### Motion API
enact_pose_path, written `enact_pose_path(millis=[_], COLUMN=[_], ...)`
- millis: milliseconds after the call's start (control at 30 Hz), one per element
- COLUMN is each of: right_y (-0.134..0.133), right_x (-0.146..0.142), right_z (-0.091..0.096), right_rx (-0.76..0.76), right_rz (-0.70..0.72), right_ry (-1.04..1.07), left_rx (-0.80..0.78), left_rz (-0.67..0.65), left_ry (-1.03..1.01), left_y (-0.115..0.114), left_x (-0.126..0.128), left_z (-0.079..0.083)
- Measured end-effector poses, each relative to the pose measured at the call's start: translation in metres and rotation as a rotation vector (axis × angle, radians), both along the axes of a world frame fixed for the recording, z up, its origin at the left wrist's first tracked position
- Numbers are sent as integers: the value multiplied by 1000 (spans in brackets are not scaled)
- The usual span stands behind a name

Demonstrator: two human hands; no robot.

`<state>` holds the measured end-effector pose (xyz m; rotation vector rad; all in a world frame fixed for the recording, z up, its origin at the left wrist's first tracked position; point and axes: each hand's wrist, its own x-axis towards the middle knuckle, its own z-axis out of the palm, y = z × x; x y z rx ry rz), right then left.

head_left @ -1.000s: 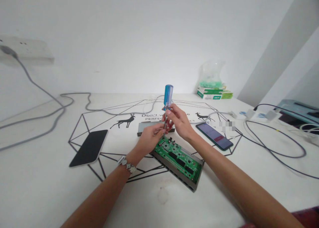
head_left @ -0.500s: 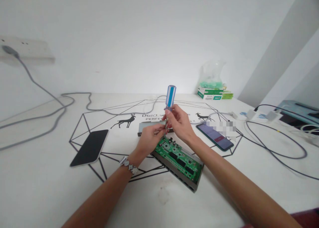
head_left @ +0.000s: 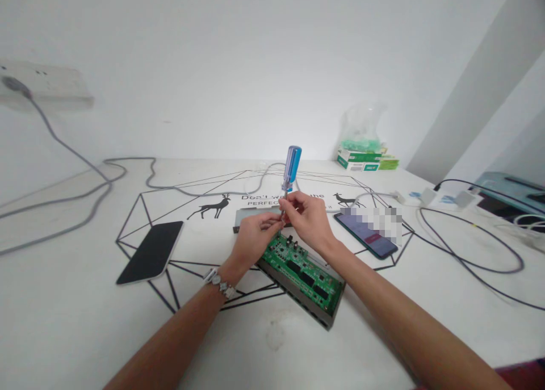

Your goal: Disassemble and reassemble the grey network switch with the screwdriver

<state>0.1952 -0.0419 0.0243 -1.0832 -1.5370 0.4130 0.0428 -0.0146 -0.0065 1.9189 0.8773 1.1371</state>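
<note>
A green circuit board (head_left: pixel 304 269) lies in an open grey metal case (head_left: pixel 298 294) at the table's middle. My right hand (head_left: pixel 309 217) is closed around the shaft of a screwdriver with a blue and clear handle (head_left: pixel 292 165), held upright with its tip at the board's far corner. My left hand (head_left: pixel 253 238) is pinched near that tip at the same corner; what it grips is too small to make out. A watch sits on my left wrist (head_left: pixel 219 281).
A dark phone (head_left: pixel 151 252) lies face down at left, a lit phone (head_left: pixel 366 234) at right. A grey cover plate (head_left: pixel 249 215) sits behind the hands. Cables (head_left: pixel 468 254) loop at right, a grey cord (head_left: pixel 85 191) at left. Green boxes (head_left: pixel 361 158) stand by the wall.
My right hand has slid lower on the screwdriver and the handle has tilted slightly right. The left hand has stayed at the board's corner.
</note>
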Motion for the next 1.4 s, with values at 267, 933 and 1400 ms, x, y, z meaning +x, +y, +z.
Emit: enact_pose_path(millis=[267, 933, 1400], right_y=[-3, -3, -4], right_x=[-2, -4, 0], right_z=[0, -5, -5], right_rx=[-3, -4, -31], right_rz=[10, -59, 25], right_ry=[-57, 75, -51], left_rx=[21, -95, -44], left_rz=[-1, -125, -65], left_ry=[15, -9, 48], left_y=[2, 6, 3], left_x=[0, 0, -7], left_z=[1, -3, 7])
